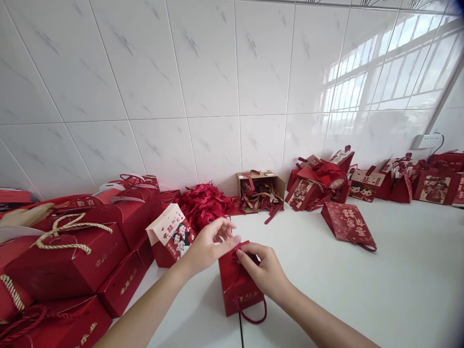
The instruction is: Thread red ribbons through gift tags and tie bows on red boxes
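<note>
A red gift box (231, 285) with gold lettering lies on the white table in front of me. A dark red cord loop (258, 321) hangs from its near end. Above the far end, my right hand (266, 270) is closed in a pinch on the red cord (237, 250). My left hand (210, 246) is beside it, fingers curled and thumb reaching to the same spot; what it grips there is too small to make out. Left of my hands stands a red and cream box (177, 237) with a printed couple.
Red boxes (65, 261) with rope handles are stacked at left, where another person's hand (29, 215) rests. Along the tiled wall are a heap of red ribbons (205, 203), a carton (261, 178) of ribbons and several gift boxes (319, 181). A flattened-looking red box (350, 222) lies right.
</note>
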`<act>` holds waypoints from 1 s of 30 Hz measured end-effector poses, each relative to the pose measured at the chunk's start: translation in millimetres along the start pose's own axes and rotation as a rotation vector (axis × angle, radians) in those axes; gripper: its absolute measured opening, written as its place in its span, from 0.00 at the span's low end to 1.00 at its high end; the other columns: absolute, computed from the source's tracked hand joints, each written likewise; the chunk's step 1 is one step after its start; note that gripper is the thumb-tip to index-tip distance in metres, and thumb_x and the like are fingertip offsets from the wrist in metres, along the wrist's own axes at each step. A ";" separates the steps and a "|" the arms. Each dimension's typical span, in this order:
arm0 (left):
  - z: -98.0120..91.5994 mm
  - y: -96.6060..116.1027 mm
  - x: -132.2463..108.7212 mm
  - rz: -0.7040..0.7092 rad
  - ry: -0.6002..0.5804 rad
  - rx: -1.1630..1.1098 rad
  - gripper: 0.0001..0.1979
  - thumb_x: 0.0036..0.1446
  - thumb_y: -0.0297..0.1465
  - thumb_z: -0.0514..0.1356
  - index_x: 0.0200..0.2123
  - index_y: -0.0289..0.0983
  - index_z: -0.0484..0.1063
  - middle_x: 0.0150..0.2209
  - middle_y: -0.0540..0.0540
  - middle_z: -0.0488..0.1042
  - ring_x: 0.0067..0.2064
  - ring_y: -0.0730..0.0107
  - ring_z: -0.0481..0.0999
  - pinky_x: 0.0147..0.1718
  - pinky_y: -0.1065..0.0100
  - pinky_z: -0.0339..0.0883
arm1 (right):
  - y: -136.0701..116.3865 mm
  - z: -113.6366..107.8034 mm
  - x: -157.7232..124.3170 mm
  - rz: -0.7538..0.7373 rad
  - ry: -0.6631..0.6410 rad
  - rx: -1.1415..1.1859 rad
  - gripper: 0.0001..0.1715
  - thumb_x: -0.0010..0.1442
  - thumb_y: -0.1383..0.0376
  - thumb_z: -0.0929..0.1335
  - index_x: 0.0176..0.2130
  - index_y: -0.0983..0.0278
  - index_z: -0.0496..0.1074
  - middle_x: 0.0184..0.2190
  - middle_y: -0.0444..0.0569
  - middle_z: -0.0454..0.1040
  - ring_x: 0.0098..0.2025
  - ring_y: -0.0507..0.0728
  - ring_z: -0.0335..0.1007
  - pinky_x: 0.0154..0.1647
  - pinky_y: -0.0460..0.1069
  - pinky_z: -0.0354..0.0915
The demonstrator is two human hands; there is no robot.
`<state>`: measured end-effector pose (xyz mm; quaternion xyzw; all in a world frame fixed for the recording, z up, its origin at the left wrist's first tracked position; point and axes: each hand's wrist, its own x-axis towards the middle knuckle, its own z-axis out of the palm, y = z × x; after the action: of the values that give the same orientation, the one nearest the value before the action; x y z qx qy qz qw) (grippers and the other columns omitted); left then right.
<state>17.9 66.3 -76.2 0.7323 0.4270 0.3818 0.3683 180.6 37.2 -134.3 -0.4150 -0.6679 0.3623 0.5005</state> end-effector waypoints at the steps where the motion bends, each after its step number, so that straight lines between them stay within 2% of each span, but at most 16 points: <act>1: -0.7 -5.7 -6.1 -0.010 -0.019 0.015 0.16 0.49 0.39 0.67 0.39 0.36 0.74 0.36 0.46 0.75 0.40 0.64 0.75 0.43 0.63 0.68 | 0.0 -0.2 -0.1 -0.002 0.006 0.016 0.18 0.61 0.56 0.64 0.29 0.64 0.75 0.29 0.50 0.75 0.31 0.55 0.67 0.34 0.49 0.63; 3: 1.4 -16.7 -15.9 -0.025 -0.017 0.032 0.12 0.48 0.37 0.68 0.35 0.37 0.77 0.36 0.45 0.78 0.41 0.61 0.76 0.44 0.62 0.69 | 0.4 -0.3 -0.8 -0.002 0.010 0.039 0.17 0.60 0.56 0.65 0.30 0.64 0.76 0.31 0.51 0.75 0.34 0.56 0.69 0.36 0.49 0.64; 6: 10.2 -29.9 -24.8 -0.026 0.077 0.027 0.09 0.53 0.37 0.64 0.31 0.37 0.77 0.36 0.44 0.80 0.41 0.60 0.77 0.46 0.61 0.69 | 2.5 0.7 -2.4 0.018 0.011 0.074 0.16 0.61 0.57 0.65 0.32 0.64 0.75 0.31 0.51 0.77 0.33 0.56 0.69 0.36 0.50 0.64; 9: 19.3 -35.0 -30.8 -0.007 0.138 0.014 0.09 0.55 0.36 0.62 0.30 0.37 0.75 0.36 0.44 0.79 0.42 0.61 0.77 0.46 0.62 0.69 | 5.4 2.0 -4.1 0.021 0.074 0.117 0.11 0.60 0.58 0.66 0.38 0.63 0.69 0.26 0.46 0.75 0.28 0.54 0.66 0.32 0.48 0.63; 11: 23.8 -34.3 -34.3 0.015 0.136 0.014 0.09 0.57 0.36 0.60 0.31 0.37 0.74 0.34 0.45 0.78 0.40 0.63 0.76 0.44 0.64 0.69 | 6.3 2.2 -5.3 -0.004 0.105 0.113 0.10 0.59 0.58 0.67 0.36 0.62 0.66 0.22 0.43 0.72 0.26 0.53 0.65 0.30 0.47 0.62; 14: 28.4 -32.5 -37.8 0.050 0.127 0.024 0.07 0.58 0.35 0.58 0.31 0.38 0.72 0.33 0.47 0.76 0.39 0.65 0.75 0.41 0.66 0.69 | 5.2 0.6 -7.5 -0.033 0.088 0.091 0.11 0.60 0.58 0.66 0.34 0.63 0.70 0.25 0.46 0.74 0.29 0.54 0.68 0.32 0.48 0.65; 18: 32.6 -36.0 -38.6 0.084 0.150 0.049 0.03 0.55 0.31 0.60 0.32 0.38 0.72 0.33 0.47 0.76 0.38 0.66 0.75 0.41 0.67 0.69 | 4.4 -4.9 -10.0 -0.033 0.028 0.040 0.12 0.61 0.59 0.66 0.37 0.63 0.76 0.33 0.51 0.79 0.35 0.56 0.74 0.37 0.50 0.69; 23: 35.7 -43.7 -38.0 0.100 0.219 0.057 0.03 0.55 0.29 0.59 0.31 0.39 0.73 0.33 0.47 0.78 0.39 0.64 0.77 0.43 0.65 0.70 | 13.4 -9.4 -9.8 -0.128 0.021 -0.103 0.12 0.58 0.62 0.68 0.39 0.62 0.80 0.33 0.51 0.76 0.32 0.56 0.72 0.33 0.50 0.69; 27: 37.5 -44.2 -38.2 0.088 0.262 0.055 0.04 0.55 0.31 0.60 0.30 0.39 0.74 0.33 0.47 0.79 0.39 0.63 0.78 0.43 0.64 0.70 | 19.5 -8.0 -8.9 -0.095 0.080 -0.119 0.13 0.59 0.60 0.67 0.36 0.61 0.82 0.35 0.53 0.73 0.36 0.59 0.71 0.36 0.53 0.69; 30: 38.6 -41.8 -39.1 0.081 0.269 0.052 0.04 0.56 0.31 0.59 0.31 0.39 0.75 0.33 0.47 0.79 0.38 0.63 0.78 0.42 0.65 0.71 | 19.1 -8.0 -8.7 -0.040 0.085 -0.108 0.13 0.60 0.59 0.67 0.33 0.60 0.81 0.40 0.55 0.72 0.43 0.62 0.71 0.44 0.57 0.69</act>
<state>23.8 37.8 -138.8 0.7004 0.4525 0.4799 0.2728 193.4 37.2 -152.9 -0.4429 -0.6728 0.2977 0.5124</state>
